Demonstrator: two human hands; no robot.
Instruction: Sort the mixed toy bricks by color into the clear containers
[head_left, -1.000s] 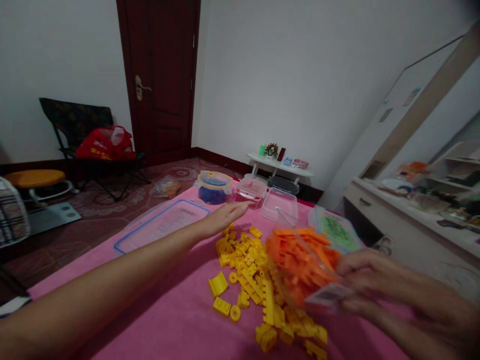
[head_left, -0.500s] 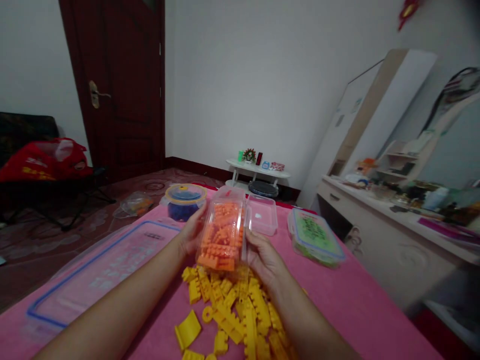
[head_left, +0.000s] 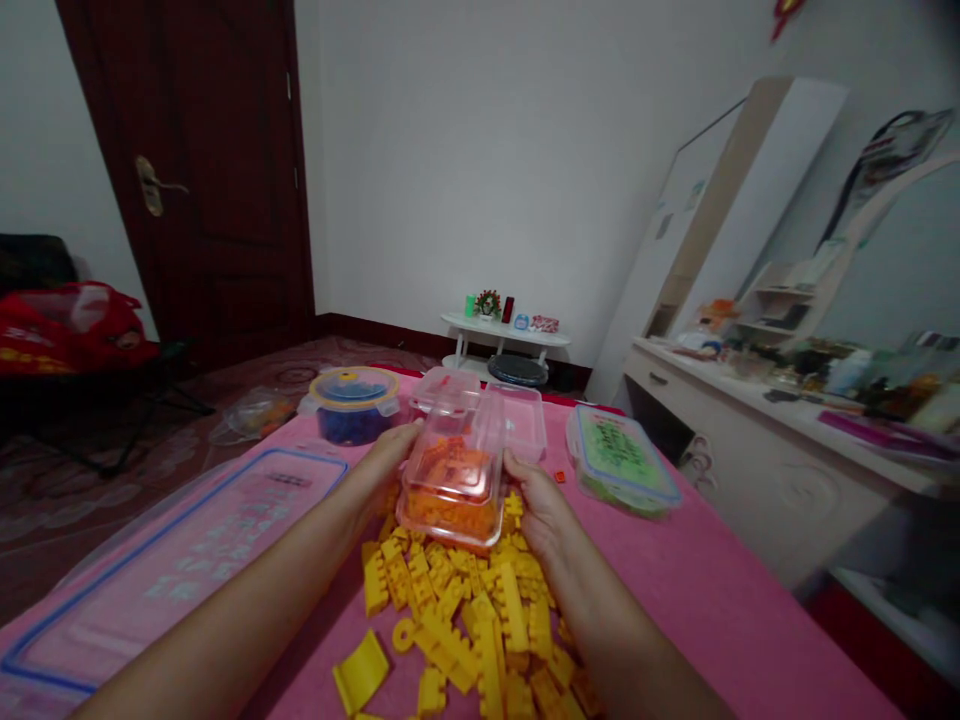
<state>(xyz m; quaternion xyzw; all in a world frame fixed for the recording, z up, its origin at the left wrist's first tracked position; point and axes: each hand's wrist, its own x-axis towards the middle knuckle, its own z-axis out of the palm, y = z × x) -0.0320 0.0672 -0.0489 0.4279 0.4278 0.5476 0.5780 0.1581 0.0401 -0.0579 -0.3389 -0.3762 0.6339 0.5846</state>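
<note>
A clear plastic box [head_left: 452, 490] of orange building blocks is held between my two hands, just beyond a heap of yellow building blocks [head_left: 457, 620]. My left hand [head_left: 391, 455] grips its left side, fingers partly hidden behind it. On the right side my right hand [head_left: 534, 500] is closed against the wall, with its thumb at the upper edge. Whether the box rests on the yellow blocks or hangs just over them, I cannot tell.
A round tub of blue pieces [head_left: 354, 405] stands at back left, near a large blue-rimmed lid [head_left: 202, 560]. Clear containers [head_left: 517, 420] are behind the box. A lidded box of green pieces [head_left: 622, 458] and one small orange block [head_left: 560, 477] lie to the right.
The box of orange blocks has tipped from steeply tilted to flatter, its near end dropping slightly. The small orange block at right now shows. The camera view has shifted a little right.
</note>
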